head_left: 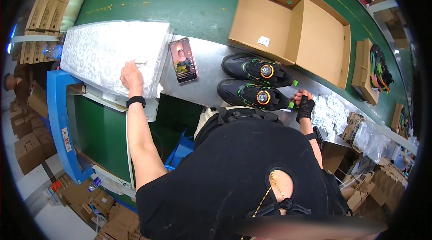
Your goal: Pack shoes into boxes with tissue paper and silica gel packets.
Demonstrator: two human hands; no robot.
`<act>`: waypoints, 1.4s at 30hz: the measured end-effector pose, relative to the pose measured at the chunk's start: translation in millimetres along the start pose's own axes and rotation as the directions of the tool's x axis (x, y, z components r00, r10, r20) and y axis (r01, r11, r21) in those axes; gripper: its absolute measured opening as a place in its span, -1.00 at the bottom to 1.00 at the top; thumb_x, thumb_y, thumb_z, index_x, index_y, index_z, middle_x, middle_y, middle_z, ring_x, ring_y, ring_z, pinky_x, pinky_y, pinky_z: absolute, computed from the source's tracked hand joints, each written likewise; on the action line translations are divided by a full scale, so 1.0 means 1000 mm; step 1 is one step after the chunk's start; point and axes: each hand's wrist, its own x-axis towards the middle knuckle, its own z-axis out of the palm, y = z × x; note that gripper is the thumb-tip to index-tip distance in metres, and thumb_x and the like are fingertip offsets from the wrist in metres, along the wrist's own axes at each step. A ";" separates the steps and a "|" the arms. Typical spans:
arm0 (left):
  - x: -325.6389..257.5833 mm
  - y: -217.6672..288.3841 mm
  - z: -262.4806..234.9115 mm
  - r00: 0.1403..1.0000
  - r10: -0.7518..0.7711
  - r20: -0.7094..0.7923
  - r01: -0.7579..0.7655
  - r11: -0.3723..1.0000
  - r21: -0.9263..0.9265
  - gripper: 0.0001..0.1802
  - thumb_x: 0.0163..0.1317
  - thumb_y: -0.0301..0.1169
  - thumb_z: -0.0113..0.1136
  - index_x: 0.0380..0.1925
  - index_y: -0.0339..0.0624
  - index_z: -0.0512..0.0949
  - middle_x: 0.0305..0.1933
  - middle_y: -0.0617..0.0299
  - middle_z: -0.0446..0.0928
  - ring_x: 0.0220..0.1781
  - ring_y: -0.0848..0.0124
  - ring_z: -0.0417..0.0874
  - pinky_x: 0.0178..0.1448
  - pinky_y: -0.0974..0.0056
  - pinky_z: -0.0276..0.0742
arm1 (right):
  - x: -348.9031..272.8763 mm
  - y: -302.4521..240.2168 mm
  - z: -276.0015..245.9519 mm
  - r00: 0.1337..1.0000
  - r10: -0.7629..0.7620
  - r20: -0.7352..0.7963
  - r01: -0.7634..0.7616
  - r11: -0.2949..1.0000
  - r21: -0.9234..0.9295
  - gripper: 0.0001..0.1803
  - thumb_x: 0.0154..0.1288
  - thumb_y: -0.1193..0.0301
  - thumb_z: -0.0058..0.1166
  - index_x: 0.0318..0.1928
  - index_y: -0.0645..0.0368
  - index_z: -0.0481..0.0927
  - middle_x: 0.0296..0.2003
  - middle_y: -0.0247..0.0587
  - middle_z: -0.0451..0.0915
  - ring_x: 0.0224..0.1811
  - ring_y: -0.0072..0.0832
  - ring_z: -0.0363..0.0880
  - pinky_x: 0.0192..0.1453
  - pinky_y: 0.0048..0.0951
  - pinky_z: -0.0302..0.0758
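A stack of white patterned tissue paper [108, 42] lies in clear plastic at the left. On its near right part rests my left hand [131, 77], fingers closed on a creased bit of the top sheet. My right hand [304, 101], in a black fingerless glove, is by the heels of two black shoes with curled fingers; what they hold, if anything, is too small to make out. The far shoe [252, 69] and the near shoe [254, 94] lie side by side, toes left, each with an orange-ringed dial and green heel tab.
A phone [183, 60] with a lit screen lies between paper and shoes. Beyond the shoes stands an open cardboard shoebox [321, 37]. Crumpled white paper [330, 114] is heaped right of my right hand. A blue frame [60, 123] stands at the left.
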 end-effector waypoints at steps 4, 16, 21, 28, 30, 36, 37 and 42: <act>0.017 -0.049 -0.004 0.954 -0.081 -0.289 0.029 0.983 -0.182 -0.71 0.18 -0.35 -0.19 -0.60 -0.27 0.42 -0.51 -0.08 0.46 -0.40 -0.04 0.46 -0.30 0.07 0.37 | -0.005 -0.010 0.000 0.998 0.006 0.063 -0.002 0.999 -0.052 -0.73 0.27 0.25 -0.10 -0.28 0.22 0.46 -0.51 -0.27 0.54 -0.65 -0.60 0.47 -0.64 -0.66 0.29; 0.019 0.076 -0.211 0.907 -0.208 -0.365 -0.117 0.710 -0.695 -0.68 0.27 -0.34 -0.17 -0.26 -0.42 0.45 -0.34 0.04 0.51 -0.26 0.29 0.48 -0.12 0.27 0.35 | -0.020 -0.119 0.034 0.865 0.015 0.502 0.156 0.942 -0.298 -0.72 0.22 0.27 -0.06 -0.20 0.23 0.49 -0.56 -0.32 0.51 -0.68 -0.70 0.34 -0.68 -0.66 0.26; 0.010 0.151 -0.237 0.973 0.019 -0.228 -0.220 0.350 -0.910 -0.71 0.27 -0.36 -0.15 -0.23 -0.39 0.44 -0.30 0.17 0.49 -0.25 0.47 0.45 -0.13 0.42 0.33 | -0.038 -0.152 0.050 0.694 0.188 0.695 0.316 0.788 -0.528 -0.60 0.15 0.25 0.02 -0.08 0.27 0.46 -0.58 -0.33 0.51 -0.68 -0.69 0.38 -0.65 -0.66 0.32; 0.020 0.235 -0.237 0.932 0.311 -0.183 -0.273 0.276 -0.921 -0.74 0.22 -0.39 -0.11 -0.24 -0.37 0.45 -0.32 0.27 0.47 -0.29 0.57 0.42 -0.16 0.51 0.31 | -0.026 -0.151 0.047 0.714 0.011 0.700 0.416 0.798 -0.437 -0.49 0.13 0.28 0.07 0.05 0.27 0.34 -0.60 -0.32 0.47 -0.60 -0.67 0.37 -0.48 -0.65 0.37; 0.023 0.259 -0.235 0.905 0.385 -0.180 -0.342 0.407 -0.847 -0.76 0.20 -0.40 -0.11 -0.26 -0.34 0.46 -0.45 0.35 0.45 -0.46 0.56 0.42 -0.33 0.49 0.35 | -0.017 -0.142 0.042 0.779 -0.191 0.597 0.466 0.814 -0.348 -0.35 0.08 0.35 0.14 0.18 0.18 0.19 -0.42 -0.27 0.49 -0.41 -0.63 0.40 -0.27 -0.62 0.41; 0.001 0.368 -0.176 0.623 0.626 -0.468 -0.753 0.318 -0.576 -0.75 0.20 -0.36 -0.10 -0.24 -0.31 0.42 -0.44 0.16 0.48 -0.43 0.35 0.52 -0.35 0.35 0.43 | -0.062 -0.193 0.121 0.503 -0.537 0.677 0.475 0.826 0.302 -0.09 -0.08 0.30 0.27 0.26 0.15 0.03 0.10 -0.02 0.27 -0.01 -0.32 0.39 0.05 -0.37 0.35; -0.021 0.386 -0.194 0.759 0.636 -0.141 -0.321 0.176 -0.931 -0.72 0.19 -0.36 -0.09 -0.19 -0.33 0.41 -0.50 0.24 0.45 -0.48 0.40 0.48 -0.37 0.38 0.41 | -0.061 -0.209 0.125 0.588 -0.503 0.633 0.715 0.689 -0.117 -0.24 0.02 0.28 0.18 0.21 0.18 0.11 0.05 -0.08 0.32 -0.05 -0.37 0.42 -0.02 -0.38 0.41; -0.043 0.430 -0.159 0.670 0.648 -0.361 -0.497 0.031 -0.867 -0.57 0.12 -0.26 0.05 -0.12 -0.39 0.34 -0.10 -0.13 0.40 -0.08 0.08 0.46 -0.02 0.16 0.37 | 0.031 -0.191 0.145 0.885 -0.392 0.251 0.227 0.835 0.500 -0.68 0.07 0.39 0.08 -0.11 0.09 0.44 -0.32 -0.35 0.47 -0.37 -0.59 0.44 -0.38 -0.55 0.46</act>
